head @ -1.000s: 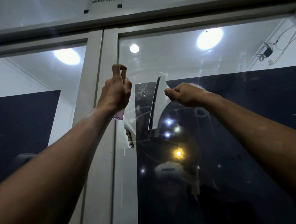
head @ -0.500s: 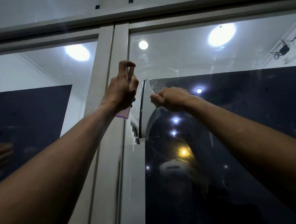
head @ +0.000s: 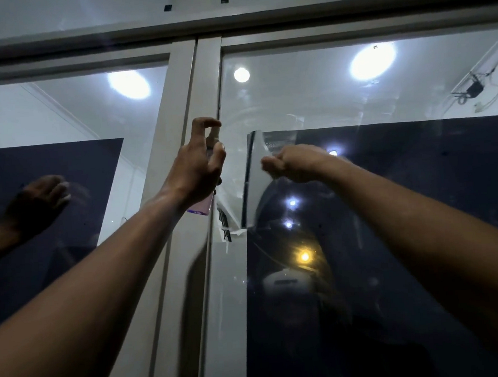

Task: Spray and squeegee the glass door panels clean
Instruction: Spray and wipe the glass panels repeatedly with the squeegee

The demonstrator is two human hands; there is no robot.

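Observation:
My left hand (head: 195, 168) grips a small spray bottle (head: 202, 206) in front of the white centre frame; its pale purple base shows below my palm and my forefinger is hooked over the nozzle. My right hand (head: 294, 163) holds a squeegee (head: 253, 179) against the right glass panel (head: 388, 194). The squeegee's long blade stands nearly upright, close to the panel's left edge. Its handle is hidden inside my fist. The left glass panel (head: 55, 229) mirrors a hand.
The white door frame (head: 194, 264) runs vertically between the two panels, with a top rail (head: 232, 23) above. Dark film covers the lower part of both panels. Ceiling lights and cables show through the glass at upper right.
My right hand has slid the squeegee left across the right panel, toward the centre frame. The view has shifted, so the frame now sits further right. My left hand keeps its hold on the bottle.

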